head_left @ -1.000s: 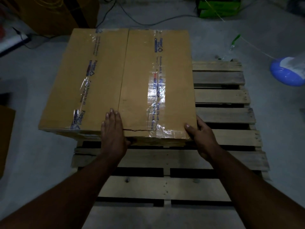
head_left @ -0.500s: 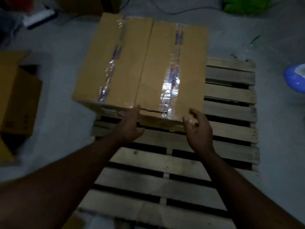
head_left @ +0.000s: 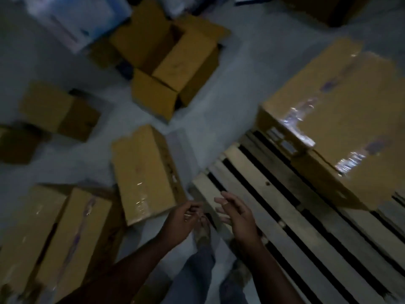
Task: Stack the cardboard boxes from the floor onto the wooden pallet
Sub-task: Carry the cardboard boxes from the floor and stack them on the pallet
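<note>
Both my hands, left point(head_left: 182, 218) and right point(head_left: 237, 215), hang loose and empty near the slatted wooden pallet's point(head_left: 274, 216) corner, one large taped brown cardboard box point(head_left: 341, 119) on its far side; risk: grabbing the nearest taped brown box point(head_left: 144, 172) on the floor by its split-prone seam.

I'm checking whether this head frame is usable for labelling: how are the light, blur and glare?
Head view: dim, with motion blur smearing box edges and both hands; the left hand and right hand look soft. Glare shows only on the tape of the box on the pallet. The pallet slats and the taped floor box remain readable; tape print does not.
</note>
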